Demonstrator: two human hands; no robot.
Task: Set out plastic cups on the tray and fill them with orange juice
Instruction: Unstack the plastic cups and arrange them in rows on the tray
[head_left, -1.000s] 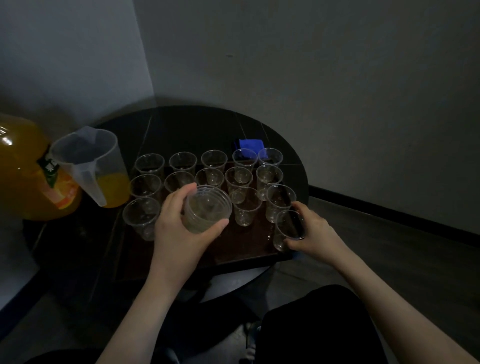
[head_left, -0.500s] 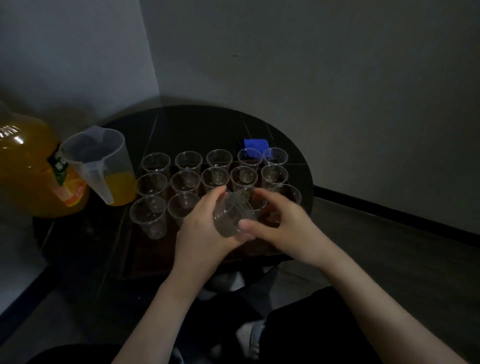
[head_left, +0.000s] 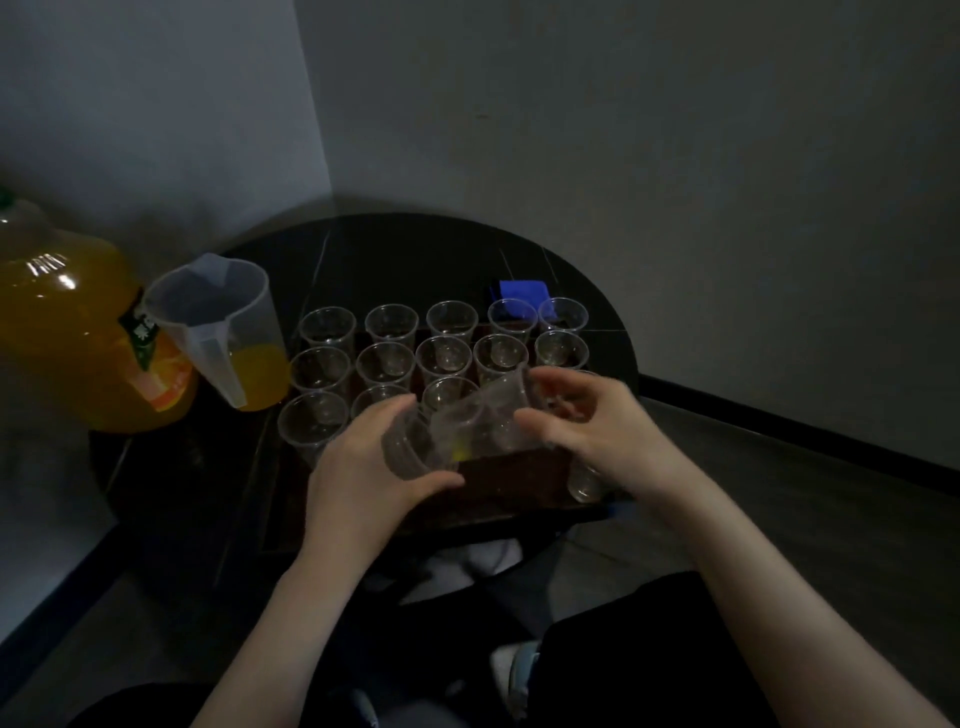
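Above the near part of the dark brown tray (head_left: 511, 480), the left hand (head_left: 363, 467) has its fingers wrapped around a short stack of clear plastic cups (head_left: 410, 449). The right hand (head_left: 597, 426) grips one clear cup (head_left: 493, 410), tilted on its side, just beside that stack. Rows of empty clear cups (head_left: 444, 358) stand upright behind them on the tray, crowding the round black bench (head_left: 395, 260). To the left stand a translucent pitcher (head_left: 221, 327) holding a little orange juice and a large orange juice bottle (head_left: 72, 338). A blue object (head_left: 522, 291) lies behind the cups.
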